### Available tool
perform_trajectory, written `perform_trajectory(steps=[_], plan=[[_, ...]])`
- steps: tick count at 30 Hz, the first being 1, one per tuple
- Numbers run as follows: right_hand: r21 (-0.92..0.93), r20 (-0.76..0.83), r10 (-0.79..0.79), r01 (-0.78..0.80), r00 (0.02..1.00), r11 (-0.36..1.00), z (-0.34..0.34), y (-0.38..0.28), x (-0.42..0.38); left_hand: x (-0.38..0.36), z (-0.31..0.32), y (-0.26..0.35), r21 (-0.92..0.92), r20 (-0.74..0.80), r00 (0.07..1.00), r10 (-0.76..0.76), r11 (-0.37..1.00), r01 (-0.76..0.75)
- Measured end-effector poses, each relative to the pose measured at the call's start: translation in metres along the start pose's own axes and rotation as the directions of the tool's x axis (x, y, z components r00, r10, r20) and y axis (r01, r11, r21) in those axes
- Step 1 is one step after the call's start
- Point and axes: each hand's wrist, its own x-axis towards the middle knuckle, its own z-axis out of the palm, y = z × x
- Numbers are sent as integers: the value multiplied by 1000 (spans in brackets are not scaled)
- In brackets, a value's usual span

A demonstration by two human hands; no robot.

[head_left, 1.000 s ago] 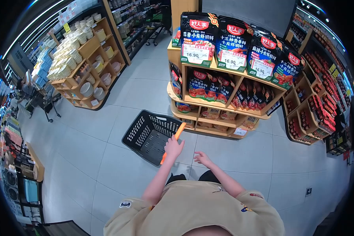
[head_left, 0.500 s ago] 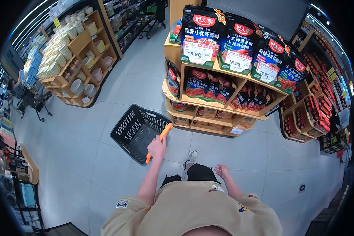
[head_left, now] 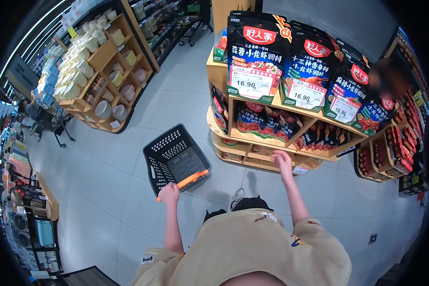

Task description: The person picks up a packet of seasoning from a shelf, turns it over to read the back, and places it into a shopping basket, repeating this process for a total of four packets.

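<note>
My left hand (head_left: 169, 193) is closed round the left part of the orange handle (head_left: 193, 179) of a black plastic basket (head_left: 179, 149). The basket hangs tilted over the floor, and I see nothing inside it. Raised at the front of the lower shelves, my right hand (head_left: 282, 159) has slightly curled fingers that are apart, with nothing in them. Beyond it stands a wooden display (head_left: 226, 71) with black seasoning pouches (head_left: 257, 47) on top, behind price cards (head_left: 251, 83), and more pouches (head_left: 264, 121) in the compartments below.
Shelves of bowls (head_left: 105, 71) stand at the upper left, near a shopping cart (head_left: 52, 119). Red jars (head_left: 398, 148) fill a rack on the right. A person's legs (head_left: 205, 12) show at the top beside another cart. Grey floor tiles (head_left: 128, 190) lie below.
My right hand has risen from beside my leg to the front of the display. My left hand and the handle have shifted left and down, turning the basket. The display appears nearer.
</note>
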Motion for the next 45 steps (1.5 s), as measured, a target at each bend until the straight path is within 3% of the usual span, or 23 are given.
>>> perform_trajectory(steps=[1, 2, 3, 4, 9, 12, 17, 19, 25, 31, 32, 33, 36, 42, 45], plan=[[74, 13, -128, 126, 992, 989, 6, -19, 16, 7, -1, 0, 4, -1, 1000, -2, 1000, 2], [-21, 30, -229, 230, 973, 973, 13, -53, 25, 14, -3, -1, -6, -38, 998, -59, 998, 59], [35, 37, -322, 321, 946, 947, 20, -75, 36, 20, -4, -3, -18, -74, 991, -116, 993, 114], [57, 47, -377, 374, 925, 926, 25, -99, 45, 28, 1, -11, -9, 15, 982, -188, 982, 188], [-33, 5, -618, 618, 786, 786, 41, -181, 81, 57, 9, -31, -53, 119, 980, -161, 984, 169], [-12, -26, -675, 675, 738, 738, 51, -205, 108, 67, 7, -39, -61, 164, 976, -144, 986, 156], [-122, -73, -703, 693, 708, 710, 61, -212, 152, 88, 0, -37, -73, 173, 976, -134, 986, 149], [-80, -89, -634, 629, 768, 773, 64, -217, 156, 97, -3, -35, -34, 192, 974, -120, 991, 129], [18, -87, -601, 605, 794, 796, 78, -226, 161, 117, 2, -45, -61, 193, 980, -44, 997, 57], [-27, -69, -434, 433, 898, 901, 87, -237, 165, 135, -3, -41, -120, 200, 979, -31, 991, 56], [97, -83, -394, 401, 916, 911, 88, -236, 170, 136, -3, -42, -122, 184, 983, -25, 991, 48], [161, -111, -409, 423, 906, 892, 90, -235, 172, 137, -3, -42, -125, 168, 986, -21, 991, 42], [121, -165, -425, 445, 890, 887, 93, -228, 178, 143, -4, -41, -137, 131, 991, -4, 990, 22], [119, -277, -573, 620, 771, 776, 109, -236, 176, 150, -6, -39, -170, 120, 993, 7, 985, 13], [119, -244, -653, 691, 717, 713, 109, -250, 181, 150, -4, -42, -192, 83, 996, 35, 981, -18]])
